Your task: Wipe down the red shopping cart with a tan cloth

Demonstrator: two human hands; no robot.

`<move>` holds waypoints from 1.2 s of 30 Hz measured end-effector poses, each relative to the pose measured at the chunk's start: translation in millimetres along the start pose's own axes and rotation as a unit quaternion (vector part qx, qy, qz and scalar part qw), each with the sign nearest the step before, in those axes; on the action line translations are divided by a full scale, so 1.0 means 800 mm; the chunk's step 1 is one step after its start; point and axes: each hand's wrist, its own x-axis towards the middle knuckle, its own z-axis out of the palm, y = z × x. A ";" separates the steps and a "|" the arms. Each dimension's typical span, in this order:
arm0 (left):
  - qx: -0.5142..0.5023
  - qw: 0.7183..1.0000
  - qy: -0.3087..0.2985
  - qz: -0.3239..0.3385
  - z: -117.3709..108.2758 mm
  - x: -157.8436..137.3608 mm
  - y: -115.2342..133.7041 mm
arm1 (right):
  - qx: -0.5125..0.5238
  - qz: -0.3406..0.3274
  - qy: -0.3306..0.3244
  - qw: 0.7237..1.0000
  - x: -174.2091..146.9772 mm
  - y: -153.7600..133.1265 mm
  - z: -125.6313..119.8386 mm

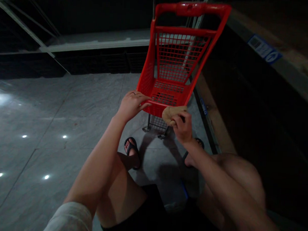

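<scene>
A small red plastic shopping cart [151, 66] stands in front of me, its empty basket facing my hands. My left hand [133, 105] rests on the near left corner of the basket, fingers stretched along the rim and thumb apart. A tan cloth [169, 114] is bunched in the closed fingers of my right hand [183, 126]. That cloth lies against the near right part of the basket's rim. Below the basket, the cart's metal legs and small wheels [162, 136] show on the floor.
White-edged shelving [101, 44] with dark crates runs behind the cart. Along the right side is a dark shelf edge bearing a blue label [264, 49]. My sandalled feet [132, 152] stand on the grey tiled floor [74, 115], on either side of the cart's near end.
</scene>
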 end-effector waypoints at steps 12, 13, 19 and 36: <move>0.059 0.998 -0.004 -0.035 0.011 0.016 0.020 | -0.142 -0.011 -0.244 0.959 -0.019 0.004 0.039; 0.066 0.997 -0.007 -0.035 0.011 0.018 0.022 | -0.133 0.008 -0.226 0.965 -0.021 0.002 0.038; 0.085 0.996 -0.009 -0.025 0.018 0.026 0.035 | -0.028 0.017 0.015 0.999 0.038 -0.018 -0.005; 0.059 0.993 0.051 0.087 0.023 0.027 0.027 | -0.019 0.105 -0.075 0.992 0.006 -0.024 -0.008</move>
